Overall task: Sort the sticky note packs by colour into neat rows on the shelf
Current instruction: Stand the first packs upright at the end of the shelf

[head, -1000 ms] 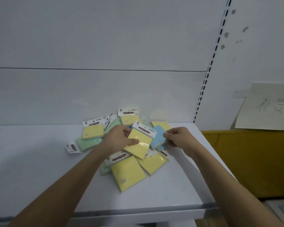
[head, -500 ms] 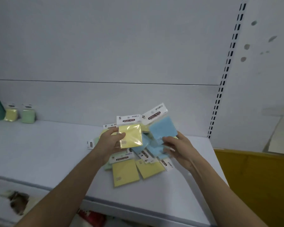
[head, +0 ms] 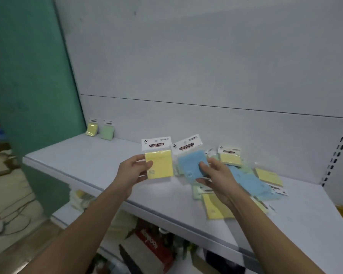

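L hand [head: 134,172] up over the shelf [head: 83,155], thumb & fingers clamped on a yellow pack [head: 159,163], header card upright w/ "STICKY NOTE" readable. R hand [head: 216,177] just beside it, pinching a blue pack [head: 192,165], tilted a bit right. Both packs held clear of the shelf, edges near but apart. Behind and under the R hand, a loose pile [head: 251,178] of yellow, blue & green packs, overlapping. Far back-left corner: one yellow pack [head: 92,129] & one green pack [head: 107,131] leaning on the back panel, side by side.
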The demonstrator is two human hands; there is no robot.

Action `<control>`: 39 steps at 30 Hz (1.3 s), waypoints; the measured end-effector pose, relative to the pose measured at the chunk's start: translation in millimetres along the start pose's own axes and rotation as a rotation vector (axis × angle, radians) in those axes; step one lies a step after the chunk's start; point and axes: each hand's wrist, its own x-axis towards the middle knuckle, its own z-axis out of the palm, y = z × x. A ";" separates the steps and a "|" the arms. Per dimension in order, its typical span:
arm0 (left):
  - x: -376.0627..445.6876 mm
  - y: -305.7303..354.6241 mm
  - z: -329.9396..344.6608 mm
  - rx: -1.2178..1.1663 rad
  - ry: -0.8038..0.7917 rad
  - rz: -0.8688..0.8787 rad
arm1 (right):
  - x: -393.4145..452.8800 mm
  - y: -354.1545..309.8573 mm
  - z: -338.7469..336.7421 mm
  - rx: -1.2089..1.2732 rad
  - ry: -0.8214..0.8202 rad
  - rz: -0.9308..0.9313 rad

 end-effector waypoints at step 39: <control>325.6 -32.0 -342.6 -0.039 -0.076 -0.045 | 291.0 118.5 349.4 -0.171 0.294 -0.027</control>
